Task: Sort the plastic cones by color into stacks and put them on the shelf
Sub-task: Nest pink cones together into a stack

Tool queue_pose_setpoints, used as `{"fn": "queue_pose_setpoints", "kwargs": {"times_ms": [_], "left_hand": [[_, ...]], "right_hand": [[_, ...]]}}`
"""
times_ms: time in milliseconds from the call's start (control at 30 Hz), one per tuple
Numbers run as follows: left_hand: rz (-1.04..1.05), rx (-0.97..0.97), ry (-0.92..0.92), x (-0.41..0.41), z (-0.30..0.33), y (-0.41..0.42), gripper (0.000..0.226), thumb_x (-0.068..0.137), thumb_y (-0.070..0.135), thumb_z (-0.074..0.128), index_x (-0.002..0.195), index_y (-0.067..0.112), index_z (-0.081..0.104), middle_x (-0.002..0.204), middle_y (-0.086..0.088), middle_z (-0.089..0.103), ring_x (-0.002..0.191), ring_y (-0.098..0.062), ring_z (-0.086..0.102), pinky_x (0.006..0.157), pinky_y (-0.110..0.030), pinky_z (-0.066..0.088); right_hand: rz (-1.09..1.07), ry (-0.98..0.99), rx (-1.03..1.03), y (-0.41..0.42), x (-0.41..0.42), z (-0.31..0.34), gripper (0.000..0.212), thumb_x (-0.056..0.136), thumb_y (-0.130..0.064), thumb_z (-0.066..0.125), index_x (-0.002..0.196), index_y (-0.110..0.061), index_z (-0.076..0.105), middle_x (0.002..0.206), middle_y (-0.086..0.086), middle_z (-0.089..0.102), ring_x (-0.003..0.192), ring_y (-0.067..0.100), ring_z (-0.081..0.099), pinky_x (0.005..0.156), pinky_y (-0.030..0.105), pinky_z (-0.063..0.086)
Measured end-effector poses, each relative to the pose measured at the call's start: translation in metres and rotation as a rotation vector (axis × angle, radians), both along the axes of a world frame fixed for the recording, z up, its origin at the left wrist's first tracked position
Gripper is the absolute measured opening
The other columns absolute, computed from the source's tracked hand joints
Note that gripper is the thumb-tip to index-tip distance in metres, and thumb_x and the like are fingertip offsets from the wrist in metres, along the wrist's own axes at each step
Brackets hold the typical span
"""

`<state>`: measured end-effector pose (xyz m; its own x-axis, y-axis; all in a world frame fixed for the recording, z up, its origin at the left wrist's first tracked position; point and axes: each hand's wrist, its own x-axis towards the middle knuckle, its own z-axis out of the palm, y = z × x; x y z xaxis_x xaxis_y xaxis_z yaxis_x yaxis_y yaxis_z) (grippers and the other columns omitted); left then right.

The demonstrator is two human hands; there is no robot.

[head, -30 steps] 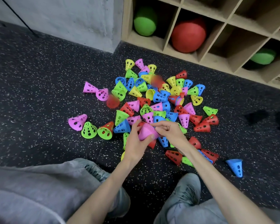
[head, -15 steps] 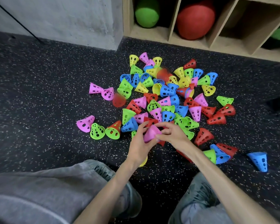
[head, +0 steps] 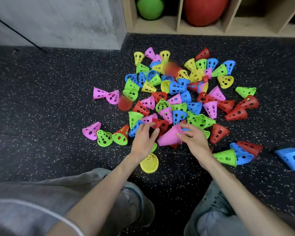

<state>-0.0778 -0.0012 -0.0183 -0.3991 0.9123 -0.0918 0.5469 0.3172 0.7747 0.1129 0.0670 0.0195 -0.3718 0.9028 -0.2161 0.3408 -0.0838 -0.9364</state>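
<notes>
Over cone pile (head: 177, 92): R hand (head: 194, 140) grips pink stack (head: 170, 137), L hand (head: 145, 140) fingers loosely spread

Bare forearms, 2 hands (head: 169, 140), grey trousers (head: 32, 198), grey sneakers (head: 136, 206)

Pink cone stack (head: 170, 137) tilted amid scattered cones (head: 177, 92) before shelf (head: 203, 28)

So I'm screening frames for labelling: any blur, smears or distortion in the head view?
Head view: pile centre sharp; left floor edge streaked with blur; two reddish smears over the cones; wide-angle bending at the shelf; hands fairly crisp.
</notes>
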Motion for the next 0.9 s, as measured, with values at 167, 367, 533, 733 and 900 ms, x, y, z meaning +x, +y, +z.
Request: {"fn": "queue_pose_setpoints", "kwargs": {"times_ms": [167, 367, 533, 733, 900], "left_hand": [[-0.067, -0.143, 0.169, -0.025, -0.005, 0.020, 0.041, 0.101, 0.036, 0.060, 0.137, 0.018, 0.057, 0.144, -0.007, 0.047, 0.136, -0.026, 0.041, 0.111, -0.037, 0.036], [-0.205, -0.255, 0.274, -0.044, -0.013, 0.037, 0.049, 0.100, 0.045, 0.059, 0.146, 0.030, 0.053, 0.158, -0.011, 0.035, 0.149, -0.031, 0.026, 0.120, -0.046, 0.025], [-0.307, -0.431, 0.331, -0.043, -0.013, 0.054, 0.079, 0.093, 0.030, 0.073, 0.157, 0.038, 0.030, 0.170, -0.006, 0.010, 0.154, -0.042, 0.011, 0.123, -0.054, 0.019], [-0.392, -0.402, 0.550, -0.058, -0.011, 0.065, 0.069, 0.094, 0.016, 0.070, 0.152, 0.038, 0.038, 0.153, -0.006, 0.035, 0.135, -0.032, 0.048, 0.105, -0.047, 0.051], [-0.446, -0.276, 0.663, -0.066, -0.003, 0.067, 0.026, 0.098, 0.024, 0.065, 0.123, 0.027, 0.061, 0.123, -0.001, 0.048, 0.107, -0.022, 0.062, 0.078, -0.034, 0.059]], "right_hand": [[-0.023, 0.026, -0.017, 0.001, 0.007, -0.006, 0.036, 0.094, -0.010, 0.069, 0.128, -0.021, 0.065, 0.081, -0.011, 0.075, 0.083, -0.011, 0.065, 0.073, 0.007, 0.042], [-0.038, 0.041, -0.048, 0.001, 0.011, -0.014, 0.035, 0.094, -0.009, 0.070, 0.127, -0.020, 0.065, 0.083, -0.009, 0.076, 0.088, -0.008, 0.067, 0.075, 0.010, 0.044], [-0.028, 0.028, -0.072, 0.000, 0.012, -0.018, 0.034, 0.094, -0.009, 0.069, 0.124, -0.024, 0.066, 0.090, -0.006, 0.077, 0.088, -0.005, 0.068, 0.069, 0.004, 0.043], [-0.052, 0.017, -0.095, 0.000, 0.017, -0.021, 0.034, 0.093, -0.011, 0.070, 0.124, -0.025, 0.067, 0.094, -0.004, 0.076, 0.098, 0.006, 0.067, 0.075, 0.013, 0.043], [-0.081, 0.035, -0.096, 0.002, 0.016, -0.021, 0.032, 0.092, -0.009, 0.071, 0.120, -0.026, 0.068, 0.093, -0.010, 0.073, 0.098, 0.001, 0.067, 0.070, 0.005, 0.045]]}}
